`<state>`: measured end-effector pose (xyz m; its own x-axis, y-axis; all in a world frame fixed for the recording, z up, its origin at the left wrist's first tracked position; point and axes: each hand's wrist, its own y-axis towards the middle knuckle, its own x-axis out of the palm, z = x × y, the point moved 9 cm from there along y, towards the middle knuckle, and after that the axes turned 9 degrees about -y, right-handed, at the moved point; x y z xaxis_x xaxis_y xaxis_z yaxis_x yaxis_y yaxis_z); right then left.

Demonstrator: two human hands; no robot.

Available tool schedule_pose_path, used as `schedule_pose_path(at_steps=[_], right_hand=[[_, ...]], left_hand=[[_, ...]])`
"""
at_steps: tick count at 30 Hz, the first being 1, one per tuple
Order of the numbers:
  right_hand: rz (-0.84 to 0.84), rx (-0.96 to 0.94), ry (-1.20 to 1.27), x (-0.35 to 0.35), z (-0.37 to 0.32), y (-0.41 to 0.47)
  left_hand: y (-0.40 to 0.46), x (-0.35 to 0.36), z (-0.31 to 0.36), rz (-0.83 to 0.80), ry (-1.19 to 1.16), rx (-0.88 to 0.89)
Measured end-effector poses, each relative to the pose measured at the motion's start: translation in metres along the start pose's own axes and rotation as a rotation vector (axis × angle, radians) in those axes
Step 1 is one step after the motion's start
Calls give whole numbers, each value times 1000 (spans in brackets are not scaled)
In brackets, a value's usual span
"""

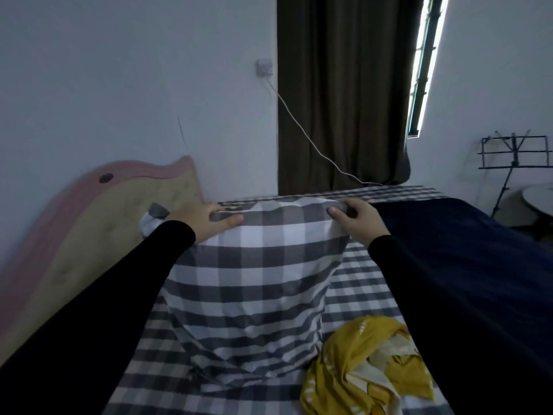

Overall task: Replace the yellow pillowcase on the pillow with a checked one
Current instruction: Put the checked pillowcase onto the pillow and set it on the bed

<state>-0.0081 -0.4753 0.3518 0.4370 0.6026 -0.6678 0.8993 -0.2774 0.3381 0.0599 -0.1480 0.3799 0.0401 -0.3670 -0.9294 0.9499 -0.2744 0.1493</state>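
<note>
Crumpled at the near right, the yellow pillowcase [368, 369] lies on the bed [143, 354] beside the pillow. Both hands, left hand [206, 220] and right hand [357, 218], pinch the top edge of the checked pillowcase [254, 280], fingers [227, 218] clenched on cloth. It covers the upright pillow near the headboard [89, 235].

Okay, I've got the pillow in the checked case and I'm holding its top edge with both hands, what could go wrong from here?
1. The left hand and right hand pinch only the top edge of the checked pillowcase; the pillow could slump and bunch low inside.
2. The yellow pillowcase lies crumpled right beside the pillow's base and may get pinned under it.
3. The white cable trails onto the bed behind; swinging the pillow back could snag it.
</note>
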Motion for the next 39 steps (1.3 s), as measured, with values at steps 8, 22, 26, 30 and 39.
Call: schedule_pose_path(at_steps=[8,22,26,30,39], right_hand=[[230,-85,189,-14,-72,8],[339,-124,205,-47,-113,28],[241,-30,337,-15,-85,14],[213,81,317,-8,-71,15],[76,302,-4,10,-30,36]], left_hand=[[-22,-50,-19,301,-129,-96],[-26,-125,-1,528,15,-20],[-30,-114,-25,544,-69,-32],[-30,-103,-26,534,-85,12],[-24,-52,-48,176,-64,-38]])
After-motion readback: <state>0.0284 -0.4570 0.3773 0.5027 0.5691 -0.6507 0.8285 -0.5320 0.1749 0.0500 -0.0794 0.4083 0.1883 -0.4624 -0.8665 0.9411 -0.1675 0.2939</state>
